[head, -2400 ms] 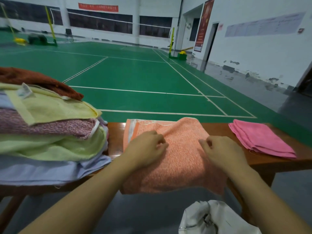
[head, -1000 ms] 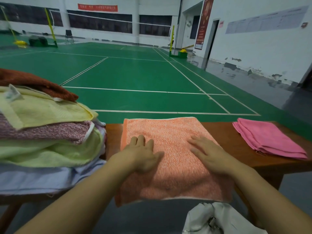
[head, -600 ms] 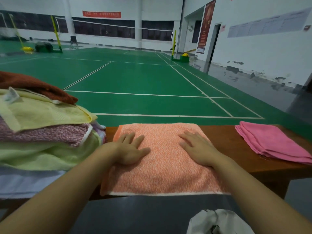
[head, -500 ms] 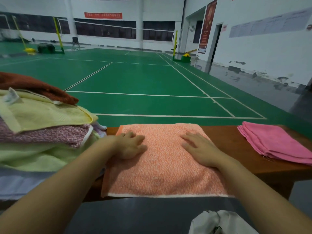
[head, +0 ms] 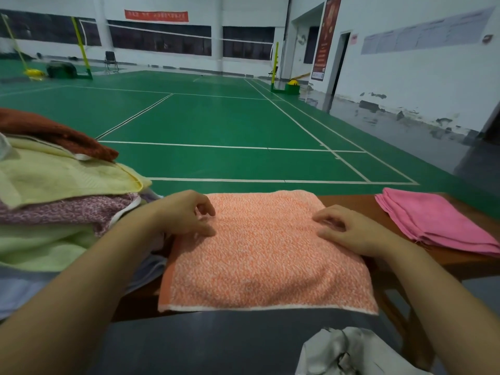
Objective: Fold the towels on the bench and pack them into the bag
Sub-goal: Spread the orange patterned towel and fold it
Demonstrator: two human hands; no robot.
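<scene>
Orange towel half-folded on the bench, both hands at its side edges

Left hand (head: 186, 215) and right hand (head: 349, 228) pinch the orange towel (head: 265, 255) with curled fingers (likely for the next fold); it lies across the wooden bench (head: 349, 201), with the white bag (head: 351, 353) below.

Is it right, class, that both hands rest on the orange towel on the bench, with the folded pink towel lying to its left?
Not quite. The head view shows the folded pink towel to the right of the orange towel, not the left. The left hand and right hand do rest on it, on the bench.
</scene>
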